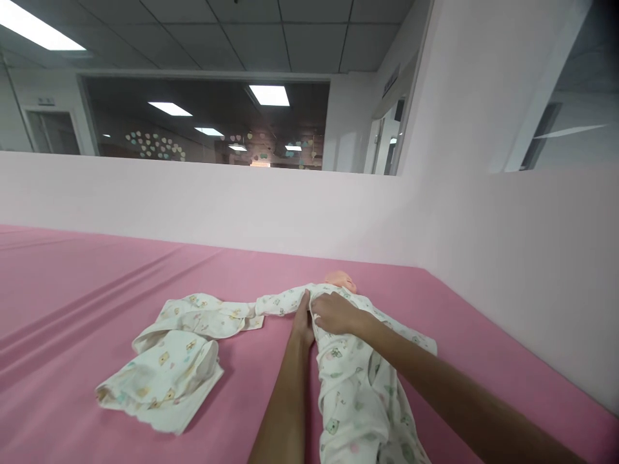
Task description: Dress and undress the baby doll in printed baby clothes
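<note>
A doll lies on its back on the pink mat, its head point(341, 280) at the far end. It is dressed in a white baby outfit point(355, 380) printed with small green figures, sleeves spread to both sides. At the left side of the doll's chest, my left hand point(303, 322) grips the outfit's edge, thumb up, its other fingers partly hidden. My right hand point(336, 314) lies over the chest, with curled fingers pinching the cloth close to the left one. A second white baby garment point(178, 354) with yellowish prints lies crumpled to the left, touching the outfit's left cuff.
The pink mat point(62, 309) has long creases on its left side. A low white wall point(193, 200) borders it at the back, and another white wall point(522, 258) runs along the right. Beyond are a dark window point(207, 122) and ceiling lights.
</note>
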Motion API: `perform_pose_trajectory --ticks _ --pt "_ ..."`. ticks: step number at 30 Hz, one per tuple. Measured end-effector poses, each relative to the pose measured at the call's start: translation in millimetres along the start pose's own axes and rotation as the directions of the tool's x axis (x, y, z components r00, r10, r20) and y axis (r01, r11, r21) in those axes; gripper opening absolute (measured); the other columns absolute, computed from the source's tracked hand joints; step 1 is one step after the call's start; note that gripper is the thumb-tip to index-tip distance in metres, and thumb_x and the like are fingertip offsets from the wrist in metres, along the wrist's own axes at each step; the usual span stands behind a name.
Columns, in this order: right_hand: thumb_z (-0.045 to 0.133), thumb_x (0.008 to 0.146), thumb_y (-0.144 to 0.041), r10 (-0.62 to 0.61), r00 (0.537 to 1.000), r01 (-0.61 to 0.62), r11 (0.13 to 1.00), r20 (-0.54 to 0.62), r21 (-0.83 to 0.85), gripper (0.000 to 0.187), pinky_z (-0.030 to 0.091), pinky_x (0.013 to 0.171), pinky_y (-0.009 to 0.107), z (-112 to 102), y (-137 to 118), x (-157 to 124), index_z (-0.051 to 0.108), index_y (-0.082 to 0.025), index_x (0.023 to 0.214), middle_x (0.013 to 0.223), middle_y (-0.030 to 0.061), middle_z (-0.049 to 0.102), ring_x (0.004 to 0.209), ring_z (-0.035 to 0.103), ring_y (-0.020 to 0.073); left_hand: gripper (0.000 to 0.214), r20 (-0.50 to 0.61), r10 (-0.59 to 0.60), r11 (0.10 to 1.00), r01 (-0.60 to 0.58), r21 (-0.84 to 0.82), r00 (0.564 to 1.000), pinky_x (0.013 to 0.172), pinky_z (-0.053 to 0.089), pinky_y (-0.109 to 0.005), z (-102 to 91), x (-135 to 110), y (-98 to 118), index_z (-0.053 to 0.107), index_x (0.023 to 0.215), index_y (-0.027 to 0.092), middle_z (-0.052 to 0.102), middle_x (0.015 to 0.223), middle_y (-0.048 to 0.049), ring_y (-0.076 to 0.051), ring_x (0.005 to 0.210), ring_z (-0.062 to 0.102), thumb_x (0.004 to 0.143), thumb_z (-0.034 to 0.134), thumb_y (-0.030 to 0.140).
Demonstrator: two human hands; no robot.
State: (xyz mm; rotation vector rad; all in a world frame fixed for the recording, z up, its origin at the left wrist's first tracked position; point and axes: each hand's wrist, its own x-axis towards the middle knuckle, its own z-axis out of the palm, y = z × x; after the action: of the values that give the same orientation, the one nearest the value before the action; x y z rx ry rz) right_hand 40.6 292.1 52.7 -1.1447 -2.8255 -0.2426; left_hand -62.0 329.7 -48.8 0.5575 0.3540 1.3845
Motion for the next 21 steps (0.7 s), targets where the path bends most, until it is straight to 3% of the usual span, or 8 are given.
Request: perform_pose_trajectory --ticks 7,11,16,21 --pt "0.056 0.077 -0.018 0.057 0.998 -0.056 0.989 0.004 -0.137 0.023 0.037 0.083 0.039 11 11 30 0.066 -0.014 0.098 0.104 0.0127 0.067 0.100 0.057 0.0286 0.044 0.082 0.065 0.997 -0.062 -0.043 0.994 0.090 0.050 -0.036 -7.1 4 -4 0.064 0.112 0.013 0.071 0.098 -0.0113 -0.025 0.095 0.066 0.085 0.061 0.048" --pt "0.051 0.082 -0.015 0.077 0.996 -0.082 0.982 -0.036 -0.169 0.023 0.033 0.087 0.041 16 11 35 0.065 -0.014 0.099 0.106 0.0139 0.065 0.106 0.052 0.0307 0.041 0.083 0.092 0.995 -0.089 -0.045 0.992 0.091 0.050 -0.035 -10.9 4 -8 0.063 0.113 0.015 0.071 0.100 -0.0105 -0.024 0.096 0.066 0.085 0.062 0.045" --pt "0.045 0.086 -0.017 0.151 0.985 -0.161 0.977 -0.081 -0.138 0.020 0.033 0.083 0.039 19 16 36 0.065 -0.014 0.087 0.102 0.0142 0.064 0.102 0.053 0.0287 0.034 0.090 0.069 0.998 -0.069 -0.007 0.994 0.090 0.049 -0.035 -11.4 -1 -6 0.066 0.107 0.014 0.071 0.097 -0.0112 -0.024 0.095 0.066 0.084 0.064 0.039" --pt "0.041 0.088 -0.016 0.178 0.980 -0.185 0.980 -0.087 -0.074 0.022 0.033 0.076 0.031 8 13 18 0.063 -0.016 0.091 0.101 0.0096 0.062 0.095 0.054 0.0208 0.013 0.072 0.025 0.998 -0.028 0.049 0.997 0.084 0.049 -0.032 -11.3 -6 1 0.068 0.083 0.012 0.070 0.080 -0.0090 -0.021 0.085 0.065 0.076 0.071 0.023"
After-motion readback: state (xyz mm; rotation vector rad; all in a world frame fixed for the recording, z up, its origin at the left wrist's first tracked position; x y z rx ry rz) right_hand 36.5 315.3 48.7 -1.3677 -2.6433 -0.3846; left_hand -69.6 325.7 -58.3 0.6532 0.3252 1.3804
